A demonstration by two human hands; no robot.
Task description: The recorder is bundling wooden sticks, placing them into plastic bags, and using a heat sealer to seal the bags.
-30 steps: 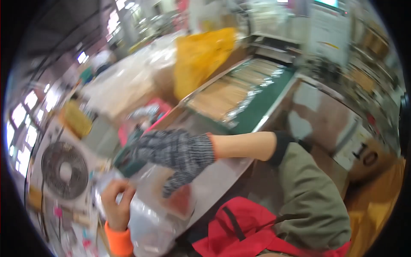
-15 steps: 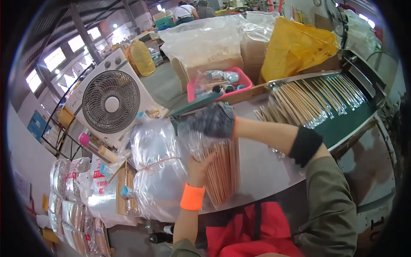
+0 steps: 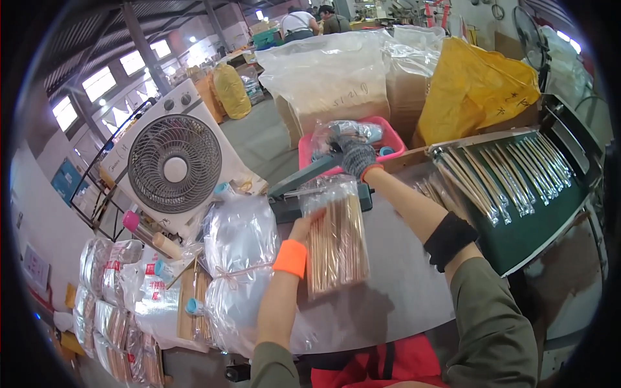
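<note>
A clear bag of wooden chopsticks [image 3: 337, 249] lies tilted on the grey table, its upper end at the base of a bag sealer [image 3: 284, 211]. My left hand [image 3: 304, 226], with an orange wristband, is closed on the bag's left side, the thumb over its front. The sealer's long grey lever [image 3: 304, 176] stands raised at a slant above the bag's mouth. At its far end my right hand [image 3: 359, 159], in a dark grey knit glove, is closed round the lever. The fingertips of my right hand are partly hidden.
A tied stack of clear plastic bags [image 3: 240, 240] lies left of the sealer, with a box fan [image 3: 174, 169] behind. Beyond stands a pink basket [image 3: 396, 143]. On the right, wrapped chopsticks [image 3: 517, 178] lie in a row on a green belt [image 3: 495, 246]. Two people are far back.
My right hand has left the bag's top and moved away and right onto the sealer lever. The bag now lies flatter and farther back, against the sealer. My left hand still holds it.
</note>
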